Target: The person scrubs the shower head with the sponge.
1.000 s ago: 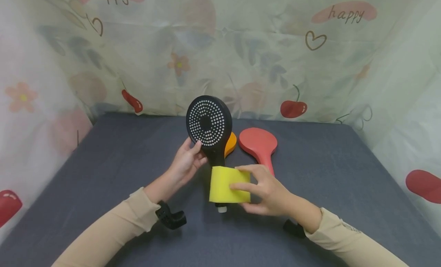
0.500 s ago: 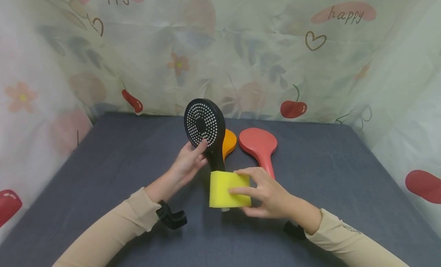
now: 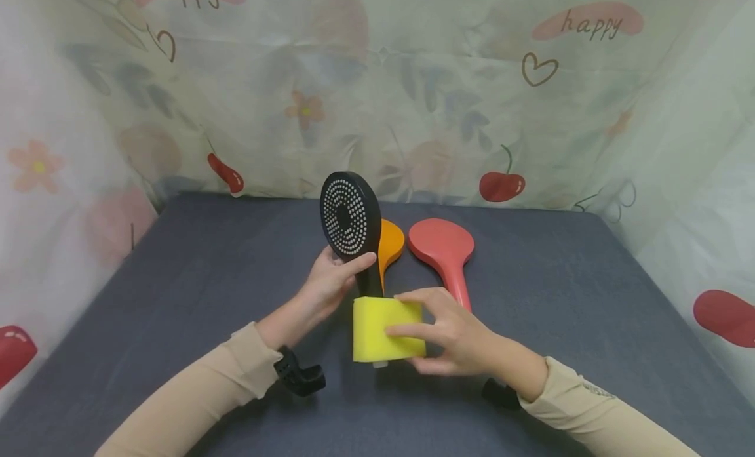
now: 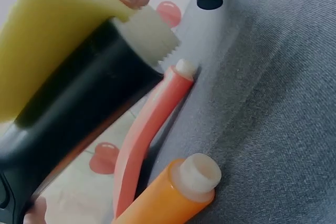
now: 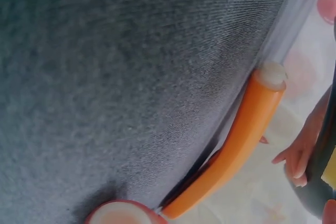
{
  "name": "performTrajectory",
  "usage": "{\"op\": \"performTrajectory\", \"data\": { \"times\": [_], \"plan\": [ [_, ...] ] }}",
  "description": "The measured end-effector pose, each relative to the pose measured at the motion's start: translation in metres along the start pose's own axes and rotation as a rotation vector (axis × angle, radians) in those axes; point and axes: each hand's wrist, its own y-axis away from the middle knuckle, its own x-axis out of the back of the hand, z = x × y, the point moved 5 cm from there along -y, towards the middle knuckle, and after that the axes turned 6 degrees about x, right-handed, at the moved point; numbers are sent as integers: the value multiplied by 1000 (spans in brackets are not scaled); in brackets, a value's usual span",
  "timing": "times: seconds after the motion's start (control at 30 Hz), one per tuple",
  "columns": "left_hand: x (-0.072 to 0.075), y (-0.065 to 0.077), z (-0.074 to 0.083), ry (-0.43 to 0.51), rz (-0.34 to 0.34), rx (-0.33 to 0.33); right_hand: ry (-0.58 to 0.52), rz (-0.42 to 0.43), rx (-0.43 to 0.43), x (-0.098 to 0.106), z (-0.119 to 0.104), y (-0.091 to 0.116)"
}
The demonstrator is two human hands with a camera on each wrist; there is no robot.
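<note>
In the head view my left hand [image 3: 327,283] grips a black shower head [image 3: 343,216] at its neck, thumb across the front. Its white-dotted spray face is turned to the left. My right hand [image 3: 451,332] holds a yellow sponge [image 3: 386,329] against the handle, with fingers spread over the sponge. The sponge hides most of the handle; a white threaded end [image 4: 149,32] pokes out past it in the left wrist view. Behind lie an orange shower head [image 3: 390,244] and a red shower head [image 3: 442,240].
A dark grey cloth-covered table [image 3: 236,247] lies below both hands. White patterned curtains [image 3: 383,83] stand at the back and sides. Each wrist wears a black camera mount, such as the left mount [image 3: 299,375].
The shower head has turned its face leftward and come a little lower. My left thumb has shifted from the spray face to the neck. The sponge has slid slightly down along the handle.
</note>
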Motion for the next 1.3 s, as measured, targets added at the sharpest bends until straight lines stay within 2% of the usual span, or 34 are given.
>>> {"op": "performTrajectory", "data": {
  "times": [0.2,0.37,0.43,0.7,1.07,1.3],
  "plan": [
    [0,1,-3,-124,17,33,-1,-25,-5,0,-2,-3],
    [0,4,-3,-172,55,55,21,-43,8,0,-2,-4],
    [0,5,-2,-170,53,58,41,-34,5,1,-1,-3],
    [-3,6,-2,-106,-24,76,98,66,-97,8,14,0],
    [-3,8,0,-15,-58,31,26,0,26,5,-4,-3],
    [-3,8,0,0,-63,18,10,-35,28,2,-7,-3]
  ]
}}
